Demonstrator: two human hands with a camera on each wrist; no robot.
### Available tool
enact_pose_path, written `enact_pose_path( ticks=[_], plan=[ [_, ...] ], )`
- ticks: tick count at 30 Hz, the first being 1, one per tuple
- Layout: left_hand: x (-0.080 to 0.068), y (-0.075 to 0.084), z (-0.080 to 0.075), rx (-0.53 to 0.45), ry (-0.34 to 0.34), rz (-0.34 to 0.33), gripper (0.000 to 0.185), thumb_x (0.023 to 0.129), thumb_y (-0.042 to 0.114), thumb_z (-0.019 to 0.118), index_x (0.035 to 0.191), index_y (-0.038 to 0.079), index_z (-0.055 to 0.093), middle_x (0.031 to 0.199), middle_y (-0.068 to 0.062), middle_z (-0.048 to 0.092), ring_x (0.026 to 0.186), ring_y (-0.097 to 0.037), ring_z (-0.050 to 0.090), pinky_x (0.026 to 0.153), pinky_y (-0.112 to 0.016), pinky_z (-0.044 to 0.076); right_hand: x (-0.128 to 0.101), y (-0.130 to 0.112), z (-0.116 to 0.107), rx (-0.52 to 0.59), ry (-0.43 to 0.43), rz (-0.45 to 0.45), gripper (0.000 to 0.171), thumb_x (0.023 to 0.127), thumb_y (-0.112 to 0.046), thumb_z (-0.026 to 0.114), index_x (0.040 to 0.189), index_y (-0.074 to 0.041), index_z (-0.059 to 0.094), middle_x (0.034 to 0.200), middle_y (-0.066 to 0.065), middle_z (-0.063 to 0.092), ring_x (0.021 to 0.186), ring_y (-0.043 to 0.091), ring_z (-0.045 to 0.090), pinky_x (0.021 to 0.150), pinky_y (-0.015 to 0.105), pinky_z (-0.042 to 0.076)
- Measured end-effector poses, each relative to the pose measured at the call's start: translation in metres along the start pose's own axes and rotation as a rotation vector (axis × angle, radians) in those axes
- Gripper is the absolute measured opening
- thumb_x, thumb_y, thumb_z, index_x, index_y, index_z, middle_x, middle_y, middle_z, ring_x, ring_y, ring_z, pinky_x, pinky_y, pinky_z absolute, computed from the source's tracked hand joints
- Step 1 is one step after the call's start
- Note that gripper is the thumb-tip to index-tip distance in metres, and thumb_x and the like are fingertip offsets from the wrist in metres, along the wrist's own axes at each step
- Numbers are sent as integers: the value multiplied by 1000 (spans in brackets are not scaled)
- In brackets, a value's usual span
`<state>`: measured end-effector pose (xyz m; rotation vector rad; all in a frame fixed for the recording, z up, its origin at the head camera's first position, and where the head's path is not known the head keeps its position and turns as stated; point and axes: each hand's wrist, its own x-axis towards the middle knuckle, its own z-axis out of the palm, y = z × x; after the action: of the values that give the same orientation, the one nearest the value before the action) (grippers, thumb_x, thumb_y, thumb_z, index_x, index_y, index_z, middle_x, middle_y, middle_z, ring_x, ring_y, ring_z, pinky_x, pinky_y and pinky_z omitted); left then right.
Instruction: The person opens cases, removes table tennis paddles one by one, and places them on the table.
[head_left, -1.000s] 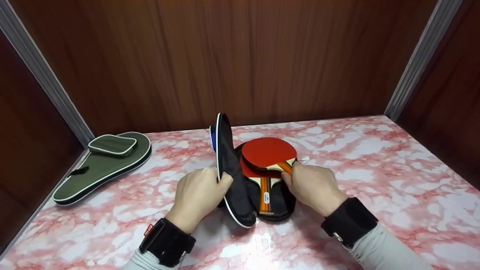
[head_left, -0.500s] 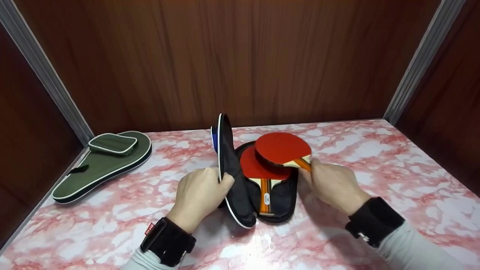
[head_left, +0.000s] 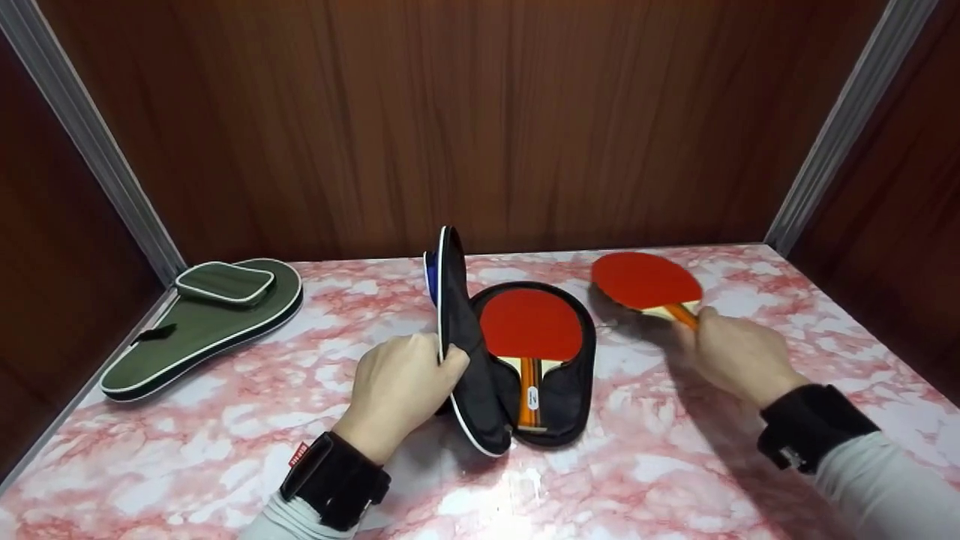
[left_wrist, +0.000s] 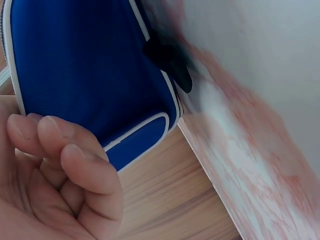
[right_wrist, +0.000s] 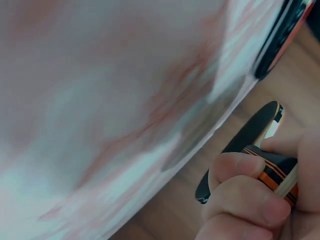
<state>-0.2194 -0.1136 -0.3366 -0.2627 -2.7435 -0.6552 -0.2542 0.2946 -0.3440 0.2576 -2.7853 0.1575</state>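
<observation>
My left hand (head_left: 401, 390) pinches the raised lid of a paddle case (head_left: 472, 360), black inside with white piping. The lid's blue outer face (left_wrist: 75, 65) fills much of the left wrist view. In the case's lower half lies a red table tennis paddle (head_left: 531, 324), its striped orange handle toward me. To the right, my right hand (head_left: 742, 356) grips the handle of another red table tennis paddle (head_left: 645, 280), held above the table beside the case. The right wrist view shows fingers curled round that handle (right_wrist: 274, 170); the blade's dark underside (right_wrist: 250, 130) is seen edge-on.
A green paddle case (head_left: 217, 322) with white piping lies closed at the table's left edge. The table (head_left: 750, 465) has a pink and white marbled top. Brown wood-grain panels (head_left: 480, 127) stand behind it and at both sides.
My right hand has lifted the upper paddle off the one in the case and carried it to the right. My left hand keeps holding the lid in place.
</observation>
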Motion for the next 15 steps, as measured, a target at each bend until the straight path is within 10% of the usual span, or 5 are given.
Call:
enact_pose_path(
  ticks=[15],
  plan=[
    [0, -1, -1, -5, 0, 12, 39, 100, 31, 60, 63, 21, 57, 59, 3, 55, 60, -21, 57, 56, -42, 42, 18, 53, -3, 8, -164, 184, 47, 114, -35, 47, 89, 3, 57, 64, 13, 51, 54, 38, 56, 47, 57, 49]
  ],
)
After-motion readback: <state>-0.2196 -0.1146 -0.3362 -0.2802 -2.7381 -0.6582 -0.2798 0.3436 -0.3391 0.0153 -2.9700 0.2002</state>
